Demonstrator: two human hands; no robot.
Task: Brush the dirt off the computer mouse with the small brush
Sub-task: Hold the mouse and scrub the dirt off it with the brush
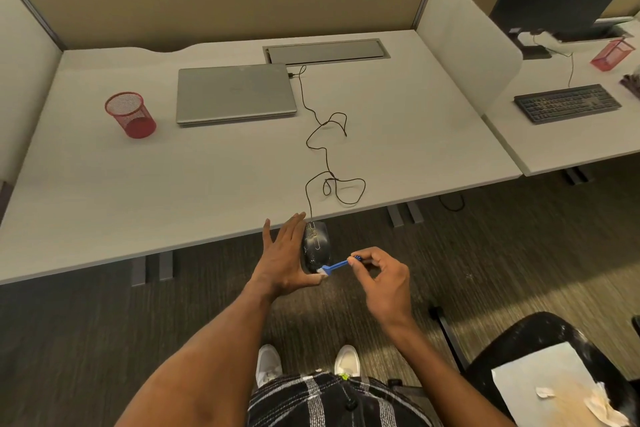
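Observation:
A black wired computer mouse (317, 244) speckled with pale dirt is held in the air just off the desk's front edge. My left hand (285, 258) holds it from the left side, fingers stretched along it and thumb under its near end. My right hand (379, 276) pinches the handle of a small blue brush (337, 266) between thumb and fingertips. The brush's white bristles touch the mouse's near end. The mouse cable (325, 156) runs in loops across the desk to a closed grey laptop (235, 94).
A red mesh pen cup (131, 114) stands on the grey desk (138, 191) at the left. A cable tray lid (325, 51) lies behind the laptop. A neighbouring desk at the right carries a keyboard (568, 103) and monitor. A black chair (540, 357) with paper on it is at the lower right.

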